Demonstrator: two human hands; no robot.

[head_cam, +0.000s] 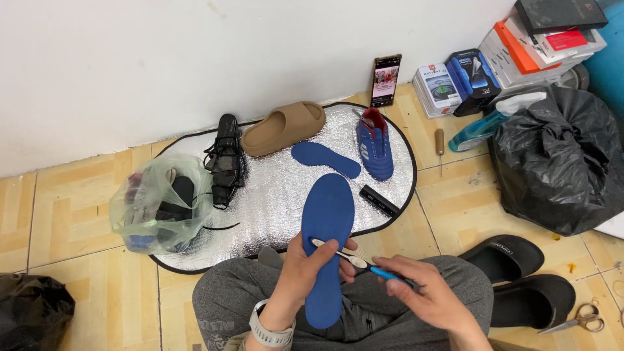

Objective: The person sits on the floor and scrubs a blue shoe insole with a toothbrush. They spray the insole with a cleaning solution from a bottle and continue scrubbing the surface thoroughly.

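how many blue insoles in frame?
2. One insole held in the left hand, brushed with a toothbrush. Second insole lies on the silver mat beside the blue shoe.

Premises: an informal shoe-care corner on a home's tiled floor (78, 214). Evidence: footwear laid out on a reflective foil mat (279, 195), stacked boxes (520, 52), a spray bottle (491, 122) and scissors (582, 318).

Left hand (305, 263) curled shut, thumb on top, watch just behind it; right hand (426, 292) pinched shut, fingers (390, 265) pointing left.
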